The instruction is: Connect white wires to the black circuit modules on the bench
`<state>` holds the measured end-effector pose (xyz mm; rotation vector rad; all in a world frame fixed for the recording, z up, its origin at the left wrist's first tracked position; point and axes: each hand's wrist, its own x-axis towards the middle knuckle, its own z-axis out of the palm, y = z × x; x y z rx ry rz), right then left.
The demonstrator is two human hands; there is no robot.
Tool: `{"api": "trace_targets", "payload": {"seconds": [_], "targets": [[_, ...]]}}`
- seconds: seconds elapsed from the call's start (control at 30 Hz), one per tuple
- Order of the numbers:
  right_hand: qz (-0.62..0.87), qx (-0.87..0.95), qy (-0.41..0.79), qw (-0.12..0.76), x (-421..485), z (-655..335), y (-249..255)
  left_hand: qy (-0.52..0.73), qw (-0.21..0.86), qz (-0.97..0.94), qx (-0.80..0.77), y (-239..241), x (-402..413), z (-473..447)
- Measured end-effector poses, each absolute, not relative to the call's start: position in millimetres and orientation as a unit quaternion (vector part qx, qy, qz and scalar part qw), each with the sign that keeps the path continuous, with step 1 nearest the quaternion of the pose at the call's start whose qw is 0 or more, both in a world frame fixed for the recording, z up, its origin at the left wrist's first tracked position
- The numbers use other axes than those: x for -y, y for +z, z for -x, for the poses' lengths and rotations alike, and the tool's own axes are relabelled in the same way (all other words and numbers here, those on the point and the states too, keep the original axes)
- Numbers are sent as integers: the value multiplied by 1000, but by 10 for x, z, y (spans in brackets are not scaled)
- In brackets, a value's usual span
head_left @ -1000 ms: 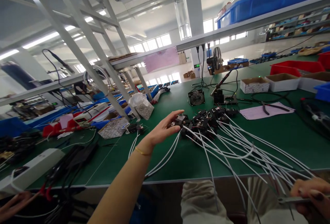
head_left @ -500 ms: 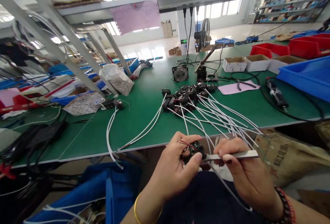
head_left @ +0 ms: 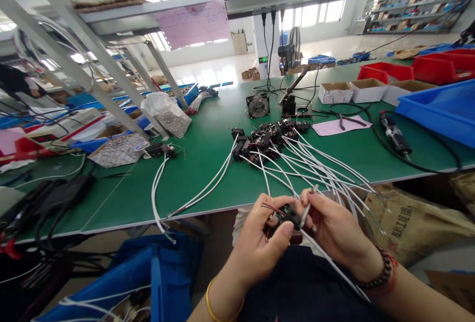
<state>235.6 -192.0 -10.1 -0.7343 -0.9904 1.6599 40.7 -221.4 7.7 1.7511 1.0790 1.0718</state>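
Note:
My left hand (head_left: 260, 233) is closed around a small black housing (head_left: 293, 217) with a green circuit board and thin red and black wires on it. Against the housing's right side, my right hand (head_left: 334, 223) pinches a white cable (head_left: 306, 213), which stands up between thumb and fingers. Another white cable (head_left: 334, 262) runs from the housing down to the right, over my lap. Just past my hands, a pile of similar black housings (head_left: 263, 140) lies on the green bench (head_left: 200, 173), their white cables trailing to the front edge.
A single black housing (head_left: 162, 150) with cables lies left. Behind the pile stand a small fan (head_left: 258, 107) and a soldering iron (head_left: 297, 84). Pliers (head_left: 342, 123), a black electric screwdriver (head_left: 395, 134) and a blue tray (head_left: 441, 109) are right. A blue bin (head_left: 156, 282) sits below left.
My right hand has turned and moved left, closer to the housing. The white piece in its fingers pointed right before and now stands upward. My left hand keeps its hold.

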Motion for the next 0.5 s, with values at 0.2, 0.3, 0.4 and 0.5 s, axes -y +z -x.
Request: {"api": "trace_targets", "payload": {"seconds": [0.2, 0.3, 0.4, 0.5], "targets": [[301, 660, 328, 605, 2166, -2442, 4, 397, 344, -681, -510, 99, 2229, -450], [259, 749, 217, 571, 2219, -2426, 31, 391, 329, -678, -528, 102, 2244, -465], [293, 675, 365, 570, 2126, -2380, -31, 407, 352, -678, -501, 64, 2257, -460], [327, 485, 631, 509, 2012, -2355, -136, 427, 388, -688, -440, 12, 2257, -457]]}}
